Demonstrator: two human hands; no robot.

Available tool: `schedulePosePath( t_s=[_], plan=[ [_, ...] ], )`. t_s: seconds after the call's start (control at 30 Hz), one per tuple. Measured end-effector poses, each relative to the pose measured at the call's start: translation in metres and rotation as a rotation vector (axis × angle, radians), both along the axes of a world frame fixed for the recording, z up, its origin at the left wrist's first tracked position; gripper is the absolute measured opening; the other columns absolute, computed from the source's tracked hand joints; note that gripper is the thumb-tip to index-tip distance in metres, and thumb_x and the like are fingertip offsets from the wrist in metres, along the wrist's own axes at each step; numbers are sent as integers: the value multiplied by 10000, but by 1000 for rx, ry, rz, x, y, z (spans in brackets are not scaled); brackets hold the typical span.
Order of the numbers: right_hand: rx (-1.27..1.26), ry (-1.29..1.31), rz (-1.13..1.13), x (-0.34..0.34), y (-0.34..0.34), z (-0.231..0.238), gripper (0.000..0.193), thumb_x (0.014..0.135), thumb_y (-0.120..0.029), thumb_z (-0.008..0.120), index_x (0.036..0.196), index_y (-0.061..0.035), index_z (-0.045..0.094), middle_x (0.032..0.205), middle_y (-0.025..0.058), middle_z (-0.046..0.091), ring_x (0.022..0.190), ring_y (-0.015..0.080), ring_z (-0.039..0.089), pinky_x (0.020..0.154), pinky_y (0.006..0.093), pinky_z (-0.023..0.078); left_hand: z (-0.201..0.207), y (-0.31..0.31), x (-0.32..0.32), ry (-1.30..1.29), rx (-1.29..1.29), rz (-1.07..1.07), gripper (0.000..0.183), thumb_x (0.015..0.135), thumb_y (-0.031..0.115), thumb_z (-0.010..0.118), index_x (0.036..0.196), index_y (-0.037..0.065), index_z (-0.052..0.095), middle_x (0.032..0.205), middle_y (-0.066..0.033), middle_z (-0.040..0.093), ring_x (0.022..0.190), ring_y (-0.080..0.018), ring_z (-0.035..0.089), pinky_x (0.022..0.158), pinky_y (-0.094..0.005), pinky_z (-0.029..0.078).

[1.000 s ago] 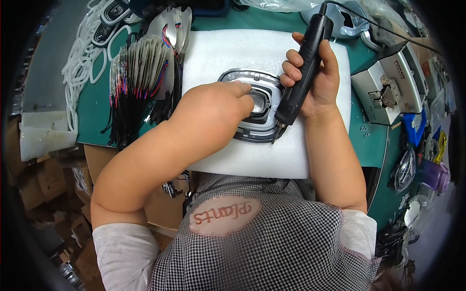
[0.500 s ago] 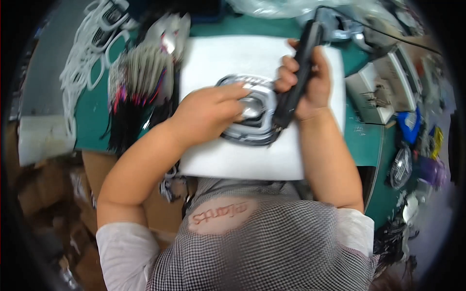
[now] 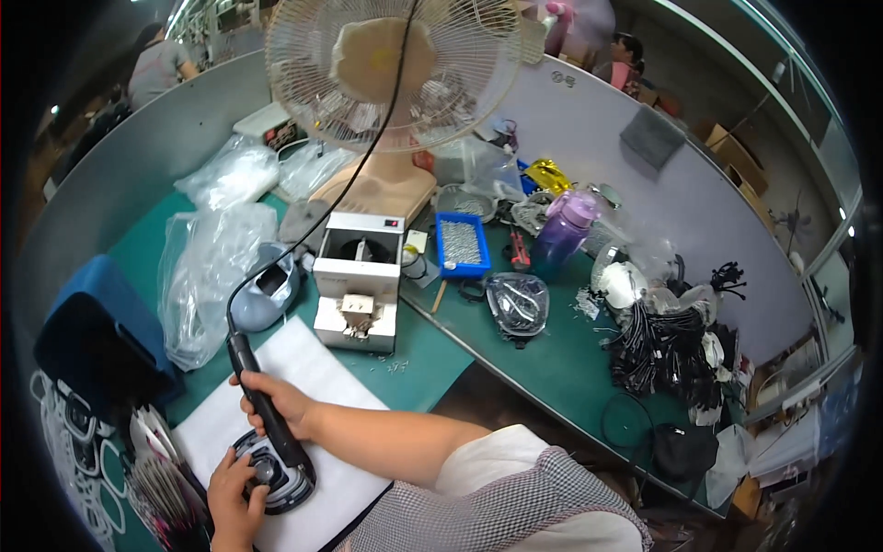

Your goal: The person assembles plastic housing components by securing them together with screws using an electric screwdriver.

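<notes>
In my right hand (image 3: 276,405) is a black, cylindrical electric screwdriver (image 3: 265,396), fingers wrapped round its body and a cable leaving its upper end. Its lower end is over the right side of a rounded black and grey housing (image 3: 279,501), so the bit is hidden. My left hand (image 3: 232,497) grips this housing, its fingers beside a shiny silver dome (image 3: 264,471) in the middle. Beneath the housing lies a white padded mat (image 3: 354,469) on the green tabletop.
A screw feeder (image 3: 359,276) stands beyond the mat, before a large fan (image 3: 395,55). Nearby are a blue tray of screws (image 3: 463,244), a purple bottle (image 3: 566,235) and a bagged part (image 3: 518,304). Black cables (image 3: 658,354) pile up right; a blue bin (image 3: 101,322) stands left.
The view has swung up and to the right, bringing in the fan, feeder and right-hand table. My right hand still holds the screwdriver over the housing; my left hand stays on it.
</notes>
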State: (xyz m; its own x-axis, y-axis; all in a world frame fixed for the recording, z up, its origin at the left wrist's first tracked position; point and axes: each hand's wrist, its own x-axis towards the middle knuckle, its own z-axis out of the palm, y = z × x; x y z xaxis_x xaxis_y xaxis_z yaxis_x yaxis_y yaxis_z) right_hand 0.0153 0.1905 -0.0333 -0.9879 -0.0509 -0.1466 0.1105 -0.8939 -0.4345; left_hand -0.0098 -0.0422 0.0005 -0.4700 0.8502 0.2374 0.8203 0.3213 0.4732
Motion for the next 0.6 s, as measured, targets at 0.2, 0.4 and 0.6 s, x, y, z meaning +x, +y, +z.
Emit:
schedulePosePath(
  t_s=[0.2,0.4,0.6],
  plan=[
    [24,18,8,-9,1,1,385,889,-498,613,1092,-187,513,692,-21,550,512,97,527,457,270,437,-5,14,12,-211,191,158,489,701,106,710,1161,23,568,1218,-172,592,1241,-365,508,1018,-449,410],
    [17,52,21,-7,1,7,409,908,-478,596,1145,-159,501,712,-15,551,526,94,536,451,253,454,-7,12,17,28,140,54,293,766,161,692,1028,36,650,1256,-186,567,1187,-371,522,994,-433,424],
    [43,18,-14,-7,6,1,407,899,-485,606,1129,-164,508,708,-20,554,520,89,531,447,253,436,-7,23,30,183,75,100,253,724,131,705,952,25,677,1234,-200,583,1137,-385,550,969,-440,441]
  ],
)
